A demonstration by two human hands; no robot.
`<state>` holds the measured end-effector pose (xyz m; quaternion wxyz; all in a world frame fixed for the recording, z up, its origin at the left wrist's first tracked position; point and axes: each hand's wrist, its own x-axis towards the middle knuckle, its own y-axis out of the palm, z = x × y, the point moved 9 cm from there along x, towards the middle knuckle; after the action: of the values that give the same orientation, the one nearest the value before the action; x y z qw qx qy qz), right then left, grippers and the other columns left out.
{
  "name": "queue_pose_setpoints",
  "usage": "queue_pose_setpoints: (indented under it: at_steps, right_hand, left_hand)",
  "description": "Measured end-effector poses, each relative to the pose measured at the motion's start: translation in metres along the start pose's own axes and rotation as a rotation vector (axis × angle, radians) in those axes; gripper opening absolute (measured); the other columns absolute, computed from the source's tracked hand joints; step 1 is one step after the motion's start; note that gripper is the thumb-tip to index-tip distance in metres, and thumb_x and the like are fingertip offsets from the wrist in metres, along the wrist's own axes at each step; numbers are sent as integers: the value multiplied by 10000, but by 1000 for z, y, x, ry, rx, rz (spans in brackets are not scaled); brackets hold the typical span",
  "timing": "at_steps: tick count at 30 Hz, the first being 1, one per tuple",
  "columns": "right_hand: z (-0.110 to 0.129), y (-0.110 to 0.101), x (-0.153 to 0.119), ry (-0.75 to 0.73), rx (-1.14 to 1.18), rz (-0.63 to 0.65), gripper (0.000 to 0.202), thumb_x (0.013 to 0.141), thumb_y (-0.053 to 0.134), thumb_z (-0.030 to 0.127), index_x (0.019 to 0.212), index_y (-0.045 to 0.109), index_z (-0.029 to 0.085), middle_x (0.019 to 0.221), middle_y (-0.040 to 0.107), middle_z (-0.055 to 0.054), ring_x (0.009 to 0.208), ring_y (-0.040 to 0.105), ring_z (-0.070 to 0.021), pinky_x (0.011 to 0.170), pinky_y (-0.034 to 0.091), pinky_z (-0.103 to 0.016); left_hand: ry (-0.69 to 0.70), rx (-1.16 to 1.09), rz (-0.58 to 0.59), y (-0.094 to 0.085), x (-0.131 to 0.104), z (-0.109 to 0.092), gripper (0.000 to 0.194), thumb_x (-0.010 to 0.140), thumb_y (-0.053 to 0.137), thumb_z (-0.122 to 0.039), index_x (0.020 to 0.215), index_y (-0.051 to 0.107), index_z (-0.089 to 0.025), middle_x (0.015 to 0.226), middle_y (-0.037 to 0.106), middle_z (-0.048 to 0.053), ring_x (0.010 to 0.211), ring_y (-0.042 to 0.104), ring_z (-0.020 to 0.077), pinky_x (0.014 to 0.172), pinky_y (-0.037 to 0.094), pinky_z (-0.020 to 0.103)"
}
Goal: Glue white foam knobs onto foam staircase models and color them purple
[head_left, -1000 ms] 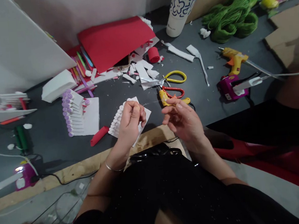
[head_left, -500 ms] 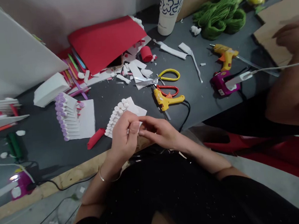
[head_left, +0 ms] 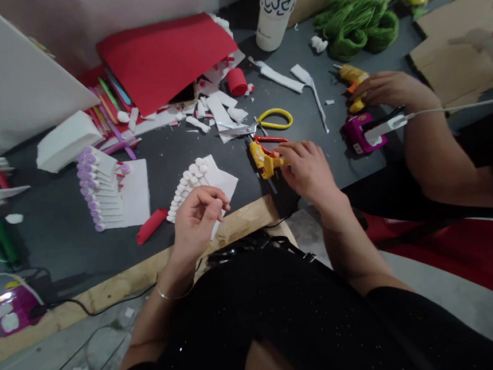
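Observation:
My left hand point(head_left: 198, 219) is above the table's front edge, thumb and fingertips pinched together; what they hold, if anything, is too small to make out. Partly behind it lies a white card point(head_left: 220, 178) with a fan of white-tipped sticks point(head_left: 189, 178). My right hand point(head_left: 312, 173) has its fingers around the handle of a yellow glue gun point(head_left: 264, 159), which lies on the table. Scissors point(head_left: 252, 128) with one yellow and one red handle lie just behind the gun. A red roll point(head_left: 152, 226) rests left of my left hand.
Purple-tipped sticks point(head_left: 95, 186) fan over another white card point(head_left: 139, 191). Red sheets point(head_left: 166, 59), paper scraps and a tall cup point(head_left: 277, 15) stand behind. At right, a co-worker's hand point(head_left: 389, 89) touches another yellow glue gun point(head_left: 353, 78) near a purple power block point(head_left: 360, 132).
My hands, together before, have parted. The right has moved right onto the glue gun, while the left stays near the white card. The co-worker's hand has come to the other glue gun.

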<state>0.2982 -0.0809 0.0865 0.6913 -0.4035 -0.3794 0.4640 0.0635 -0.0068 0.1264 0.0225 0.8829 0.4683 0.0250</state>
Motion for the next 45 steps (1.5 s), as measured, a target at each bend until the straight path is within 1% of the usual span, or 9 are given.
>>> queue_pose_setpoints:
  at_steps: [5,10,13,16,21,24,30,37,45]
  right_hand:
    - [-18,32,1,31,-4,75,398,909,586,152,1267,739,232,1313,728,-150,1171,603,-365,1005,489,-571]
    - [-13,13,1,96,142,-6,276,957,600,244,1179,763,250,1292,723,-150,1211,603,-372,1026,491,-607]
    - [25,-3,7,33,578,-61,381,985,612,379,1353,674,302,1473,633,-114,1349,564,-337,999,556,-517]
    - [90,11,10,-71,1082,180,584,958,668,503,1503,539,341,1524,593,-80,1283,624,-271,833,610,-370]
    - [145,44,-3,-88,1194,560,266,969,681,434,1097,736,207,898,724,-14,737,621,-119,669,515,-260]
    - [127,31,3,-48,1110,419,266,1002,640,406,867,745,201,736,655,18,694,570,-103,697,481,-265]
    - [94,-9,24,67,1221,62,329,1005,644,533,869,733,247,604,480,49,534,413,-90,516,380,-252]
    - [125,21,29,39,1213,312,407,896,785,428,1276,729,293,1225,724,-54,944,689,-168,586,520,-249]
    - [120,31,28,157,1281,126,355,829,823,552,827,737,208,729,701,19,609,595,-90,561,524,-245]
  left_hand:
    - [24,-44,-57,-6,-2,-4,463,1016,640,-455,644,538,-198,653,596,-1,579,555,96,566,457,245]
    - [23,-184,-105,-14,9,-12,622,975,670,-565,555,388,-203,508,388,-33,465,441,83,457,357,240]
    - [-90,-277,-74,-7,17,-11,646,918,723,-620,579,357,-210,532,347,-46,458,400,76,429,331,237]
    - [-186,-384,-10,5,21,-9,602,890,759,-606,634,384,-211,580,363,-54,478,413,70,438,348,225]
    - [-217,-408,-45,-5,23,-6,542,869,795,-562,693,417,-214,602,355,-70,475,396,58,426,300,207]
    - [-221,-359,-111,-19,23,2,517,865,804,-562,711,452,-216,601,346,-73,482,395,57,430,300,201]
    - [-264,-372,-125,-22,25,16,425,856,842,-504,761,547,-212,618,403,-68,521,448,55,473,375,192]
    - [-274,-407,-36,-11,24,8,373,908,782,-535,835,602,-217,629,478,-56,501,513,70,430,387,190]
    - [-139,-334,-83,-8,29,2,405,840,846,-545,831,619,-210,595,515,-79,458,517,55,432,404,175]
